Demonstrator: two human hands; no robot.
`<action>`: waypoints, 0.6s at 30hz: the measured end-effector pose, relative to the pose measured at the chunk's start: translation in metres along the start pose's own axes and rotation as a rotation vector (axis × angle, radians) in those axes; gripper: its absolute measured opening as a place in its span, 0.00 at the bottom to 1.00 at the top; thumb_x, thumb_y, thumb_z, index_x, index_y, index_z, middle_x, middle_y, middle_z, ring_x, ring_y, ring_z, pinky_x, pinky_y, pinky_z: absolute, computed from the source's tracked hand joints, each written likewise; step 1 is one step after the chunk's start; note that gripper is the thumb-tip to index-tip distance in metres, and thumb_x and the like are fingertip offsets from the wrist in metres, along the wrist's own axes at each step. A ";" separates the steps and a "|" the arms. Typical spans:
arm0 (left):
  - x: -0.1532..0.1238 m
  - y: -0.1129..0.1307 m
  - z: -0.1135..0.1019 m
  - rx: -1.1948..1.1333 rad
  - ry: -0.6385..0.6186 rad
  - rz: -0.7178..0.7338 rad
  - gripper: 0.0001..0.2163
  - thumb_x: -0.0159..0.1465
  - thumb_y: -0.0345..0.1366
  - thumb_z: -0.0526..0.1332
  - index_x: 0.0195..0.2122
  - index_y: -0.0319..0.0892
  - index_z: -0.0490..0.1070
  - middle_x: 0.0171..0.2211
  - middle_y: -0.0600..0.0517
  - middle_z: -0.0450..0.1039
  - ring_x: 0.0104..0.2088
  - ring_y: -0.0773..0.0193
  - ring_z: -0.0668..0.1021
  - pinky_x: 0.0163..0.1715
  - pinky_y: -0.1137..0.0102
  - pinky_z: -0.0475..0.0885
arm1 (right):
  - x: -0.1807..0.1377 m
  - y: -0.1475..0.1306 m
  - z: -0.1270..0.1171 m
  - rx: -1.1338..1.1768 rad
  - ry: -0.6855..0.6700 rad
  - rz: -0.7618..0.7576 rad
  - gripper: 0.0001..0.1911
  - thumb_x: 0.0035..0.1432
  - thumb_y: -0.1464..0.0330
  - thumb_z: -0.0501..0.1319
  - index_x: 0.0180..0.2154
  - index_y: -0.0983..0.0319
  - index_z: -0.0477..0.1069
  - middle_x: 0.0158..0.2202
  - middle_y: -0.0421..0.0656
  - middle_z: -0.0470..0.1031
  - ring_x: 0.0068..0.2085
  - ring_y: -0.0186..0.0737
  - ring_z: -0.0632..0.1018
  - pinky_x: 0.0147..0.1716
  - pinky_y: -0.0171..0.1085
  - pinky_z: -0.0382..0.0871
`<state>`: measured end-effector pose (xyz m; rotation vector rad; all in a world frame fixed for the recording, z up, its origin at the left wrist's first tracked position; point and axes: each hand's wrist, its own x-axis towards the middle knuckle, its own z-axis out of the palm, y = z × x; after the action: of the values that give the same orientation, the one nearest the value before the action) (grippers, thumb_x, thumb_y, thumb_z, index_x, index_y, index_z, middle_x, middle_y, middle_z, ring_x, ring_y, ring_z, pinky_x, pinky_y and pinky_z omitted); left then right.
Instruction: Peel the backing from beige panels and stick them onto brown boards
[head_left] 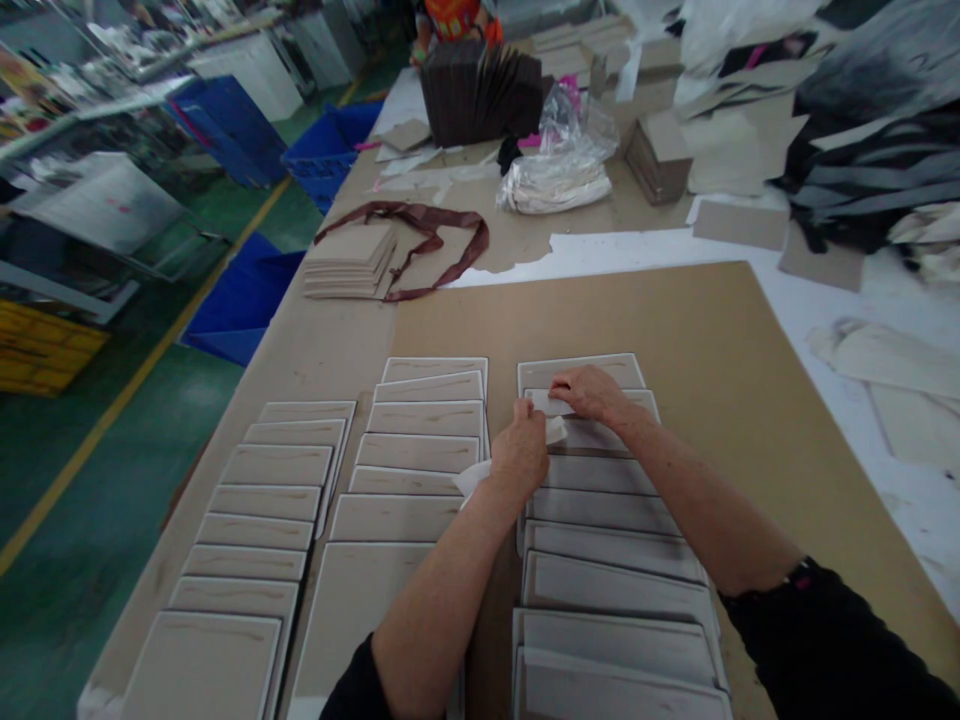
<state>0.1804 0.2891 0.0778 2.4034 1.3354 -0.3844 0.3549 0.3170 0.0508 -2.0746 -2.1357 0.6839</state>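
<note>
Three overlapping rows of pale, white-edged rectangular panels lie before me: a left row (259,465), a middle row (426,418) and a right row (611,540). Over the upper part of the right row, my right hand (589,393) pinches a small white strip (551,402) against one panel. My left hand (521,450) is closed just to its left and lower. White paper-like pieces stick out on both sides of that hand, one of them a white slip (472,478) by the wrist. The left fingertips are partly hidden.
A brown board (675,320) covers the table under the right row. Farther off are a stack of beige sheets (349,262), a brown strap (469,240), a clear plastic bag (559,165) and a dark stack (480,95). Blue bins (240,300) stand left of the table. Another person (454,20) is behind.
</note>
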 end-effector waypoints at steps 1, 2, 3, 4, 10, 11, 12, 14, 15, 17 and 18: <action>0.000 0.000 0.000 0.000 0.002 -0.001 0.16 0.62 0.26 0.55 0.52 0.41 0.64 0.61 0.41 0.53 0.42 0.58 0.80 0.41 0.64 0.77 | 0.000 0.001 0.000 0.012 -0.001 -0.001 0.15 0.63 0.62 0.55 0.39 0.56 0.80 0.38 0.41 0.81 0.38 0.39 0.77 0.34 0.34 0.60; 0.000 0.000 0.000 -0.001 0.004 -0.001 0.16 0.62 0.26 0.55 0.51 0.40 0.64 0.60 0.41 0.54 0.42 0.58 0.80 0.41 0.64 0.77 | 0.000 0.001 0.000 0.020 -0.004 0.001 0.14 0.63 0.62 0.55 0.39 0.56 0.80 0.38 0.41 0.81 0.38 0.39 0.77 0.34 0.34 0.60; 0.000 0.000 0.000 -0.002 0.004 0.001 0.16 0.62 0.25 0.55 0.51 0.40 0.64 0.59 0.41 0.54 0.41 0.58 0.80 0.40 0.63 0.77 | 0.000 0.001 -0.001 0.022 -0.007 0.004 0.14 0.63 0.63 0.55 0.39 0.56 0.80 0.39 0.41 0.81 0.39 0.39 0.77 0.34 0.34 0.60; -0.001 0.000 0.000 -0.002 0.007 0.002 0.16 0.62 0.26 0.55 0.51 0.40 0.64 0.59 0.41 0.54 0.41 0.58 0.80 0.40 0.63 0.77 | 0.000 0.000 -0.001 0.016 -0.008 0.005 0.14 0.63 0.63 0.55 0.39 0.56 0.80 0.39 0.41 0.81 0.39 0.39 0.77 0.33 0.34 0.60; -0.001 0.001 0.000 -0.004 0.010 -0.002 0.16 0.62 0.26 0.57 0.51 0.40 0.64 0.57 0.42 0.55 0.42 0.58 0.80 0.41 0.64 0.77 | 0.000 -0.007 -0.003 -0.060 0.000 -0.005 0.14 0.63 0.62 0.56 0.39 0.56 0.80 0.40 0.43 0.81 0.39 0.40 0.77 0.33 0.34 0.60; -0.001 0.001 -0.001 -0.005 0.006 -0.002 0.16 0.62 0.26 0.56 0.51 0.40 0.64 0.57 0.41 0.55 0.42 0.58 0.80 0.41 0.64 0.77 | 0.000 -0.008 -0.003 -0.067 -0.004 -0.002 0.14 0.63 0.62 0.56 0.39 0.55 0.80 0.40 0.42 0.81 0.39 0.40 0.77 0.33 0.34 0.61; -0.002 0.000 -0.001 -0.006 0.004 0.000 0.16 0.62 0.26 0.56 0.52 0.40 0.64 0.57 0.41 0.55 0.42 0.58 0.80 0.41 0.64 0.77 | 0.000 -0.008 -0.003 -0.073 -0.008 0.005 0.14 0.63 0.62 0.56 0.39 0.55 0.80 0.40 0.42 0.81 0.39 0.40 0.77 0.33 0.34 0.61; -0.002 0.000 -0.001 -0.010 0.008 0.012 0.16 0.63 0.26 0.55 0.52 0.41 0.64 0.59 0.42 0.55 0.42 0.58 0.80 0.42 0.63 0.77 | 0.000 -0.009 -0.003 -0.085 -0.014 0.016 0.13 0.63 0.62 0.56 0.39 0.55 0.80 0.40 0.43 0.81 0.39 0.41 0.77 0.33 0.34 0.61; -0.002 0.000 -0.002 -0.011 0.013 0.021 0.16 0.63 0.26 0.55 0.52 0.41 0.64 0.61 0.42 0.53 0.43 0.57 0.80 0.42 0.63 0.77 | 0.000 -0.009 -0.003 -0.089 -0.014 0.016 0.14 0.63 0.62 0.56 0.39 0.56 0.80 0.40 0.44 0.81 0.39 0.41 0.78 0.33 0.34 0.61; -0.001 -0.002 -0.002 -0.014 0.024 0.038 0.16 0.63 0.26 0.55 0.52 0.42 0.64 0.64 0.42 0.50 0.45 0.58 0.79 0.45 0.63 0.76 | 0.001 -0.011 -0.003 -0.094 -0.015 0.011 0.14 0.63 0.63 0.56 0.39 0.56 0.80 0.40 0.45 0.81 0.40 0.41 0.78 0.33 0.34 0.62; 0.000 -0.003 -0.001 -0.019 0.030 0.047 0.16 0.63 0.26 0.55 0.52 0.42 0.64 0.66 0.42 0.49 0.46 0.58 0.79 0.46 0.63 0.76 | 0.001 -0.012 -0.003 -0.094 -0.015 0.011 0.14 0.63 0.63 0.56 0.39 0.56 0.80 0.40 0.45 0.81 0.40 0.41 0.78 0.34 0.34 0.62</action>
<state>0.1778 0.2908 0.0787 2.4289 1.2869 -0.3223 0.3451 0.3187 0.0574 -2.1352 -2.2076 0.6139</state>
